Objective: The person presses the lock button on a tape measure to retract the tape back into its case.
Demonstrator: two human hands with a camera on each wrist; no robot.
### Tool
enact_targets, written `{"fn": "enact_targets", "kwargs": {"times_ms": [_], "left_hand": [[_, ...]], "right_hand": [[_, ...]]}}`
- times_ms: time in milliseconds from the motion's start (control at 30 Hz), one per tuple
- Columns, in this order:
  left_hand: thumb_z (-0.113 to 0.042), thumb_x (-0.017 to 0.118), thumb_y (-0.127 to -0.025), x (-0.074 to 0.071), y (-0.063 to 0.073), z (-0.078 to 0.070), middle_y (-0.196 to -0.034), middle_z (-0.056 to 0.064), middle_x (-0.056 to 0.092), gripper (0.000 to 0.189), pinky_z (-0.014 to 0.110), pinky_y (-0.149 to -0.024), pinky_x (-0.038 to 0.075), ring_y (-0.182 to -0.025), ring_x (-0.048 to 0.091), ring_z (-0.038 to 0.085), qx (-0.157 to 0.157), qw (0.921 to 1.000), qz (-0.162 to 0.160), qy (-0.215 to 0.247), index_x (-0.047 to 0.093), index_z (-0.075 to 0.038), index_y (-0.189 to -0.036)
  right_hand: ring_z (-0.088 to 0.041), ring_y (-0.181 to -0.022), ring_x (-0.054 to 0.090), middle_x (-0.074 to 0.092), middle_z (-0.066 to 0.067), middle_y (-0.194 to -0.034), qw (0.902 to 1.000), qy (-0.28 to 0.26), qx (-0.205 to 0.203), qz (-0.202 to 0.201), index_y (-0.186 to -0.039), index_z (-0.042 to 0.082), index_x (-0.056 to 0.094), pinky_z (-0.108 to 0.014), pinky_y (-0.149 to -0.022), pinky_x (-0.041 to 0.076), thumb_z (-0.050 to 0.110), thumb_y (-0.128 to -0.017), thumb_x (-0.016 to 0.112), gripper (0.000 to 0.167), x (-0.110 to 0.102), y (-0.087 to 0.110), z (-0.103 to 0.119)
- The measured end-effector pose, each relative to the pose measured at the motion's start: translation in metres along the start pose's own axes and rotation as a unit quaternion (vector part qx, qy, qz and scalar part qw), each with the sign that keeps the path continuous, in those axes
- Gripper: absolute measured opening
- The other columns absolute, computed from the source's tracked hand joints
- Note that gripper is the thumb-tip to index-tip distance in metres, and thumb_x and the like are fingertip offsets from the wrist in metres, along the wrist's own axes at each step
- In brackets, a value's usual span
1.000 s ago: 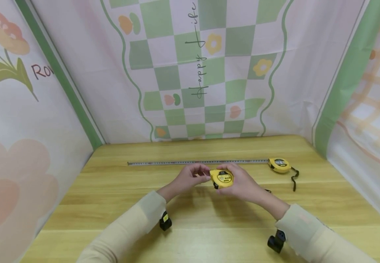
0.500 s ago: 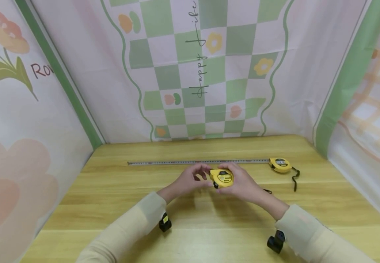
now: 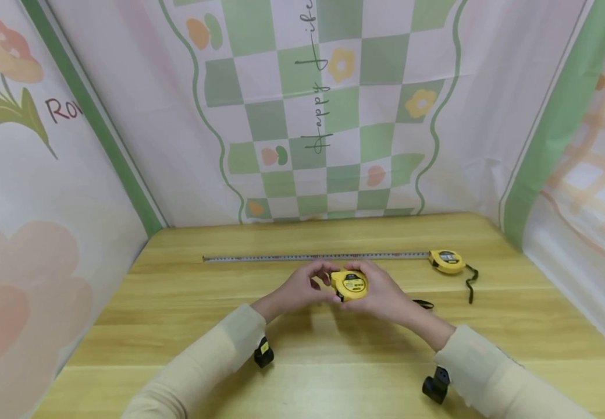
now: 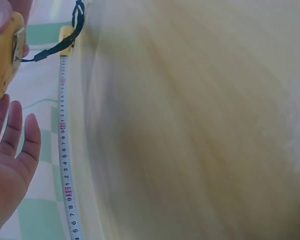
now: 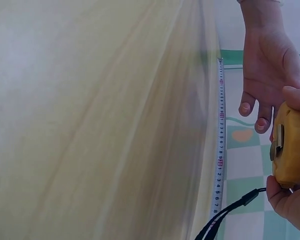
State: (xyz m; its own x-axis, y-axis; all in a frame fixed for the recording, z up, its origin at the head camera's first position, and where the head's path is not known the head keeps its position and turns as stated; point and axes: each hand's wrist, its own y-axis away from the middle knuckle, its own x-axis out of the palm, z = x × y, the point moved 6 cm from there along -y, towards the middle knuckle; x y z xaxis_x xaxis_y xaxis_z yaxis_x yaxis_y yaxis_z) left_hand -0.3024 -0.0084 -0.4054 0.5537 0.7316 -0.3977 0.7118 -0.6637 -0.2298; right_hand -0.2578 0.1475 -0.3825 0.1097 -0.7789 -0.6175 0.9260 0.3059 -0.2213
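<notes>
My right hand (image 3: 383,294) grips a yellow tape measure (image 3: 351,285) above the middle of the table. The label side of its case shows in the head view, and a black wrist strap (image 5: 246,199) hangs from it. My left hand (image 3: 302,285) is at the other end of the case, with fingertips right at its mouth. In the left wrist view the outer fingers (image 4: 32,137) are fairly straight, with one fingertip by the metal hook. I cannot tell whether thumb and index finger pinch that hook.
Behind the hands lies a second yellow tape measure (image 3: 447,262), its blade (image 3: 281,258) drawn out leftward along the wooden table (image 3: 177,349). Its black strap (image 3: 471,283) trails toward the front. Printed cloth (image 3: 302,116) stands behind the table and at both sides.
The left thumb has shifted down to the lower front corner of the tape measure's case. The right hand and the case have moved slightly left. The second tape measure stays put.
</notes>
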Motion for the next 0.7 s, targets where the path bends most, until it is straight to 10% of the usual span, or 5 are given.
{"fn": "enact_targets", "kwargs": {"times_ms": [700], "left_hand": [[-0.023,0.085,-0.076,0.001,0.001,0.006,-0.100,-0.009,0.062,0.047,0.041,-0.080,0.048,-0.095,0.057,0.023,0.027,0.9956,0.006,-0.090,0.063,-0.013,-0.117]], "right_hand": [[-0.025,-0.101,0.054,0.054,-0.011,-0.117,0.9995,0.005,0.019,0.023,-0.130,-0.002,0.050,-0.041,-0.083,0.049,0.023,-0.068,0.090,0.078,0.011,-0.001,-0.009]]}}
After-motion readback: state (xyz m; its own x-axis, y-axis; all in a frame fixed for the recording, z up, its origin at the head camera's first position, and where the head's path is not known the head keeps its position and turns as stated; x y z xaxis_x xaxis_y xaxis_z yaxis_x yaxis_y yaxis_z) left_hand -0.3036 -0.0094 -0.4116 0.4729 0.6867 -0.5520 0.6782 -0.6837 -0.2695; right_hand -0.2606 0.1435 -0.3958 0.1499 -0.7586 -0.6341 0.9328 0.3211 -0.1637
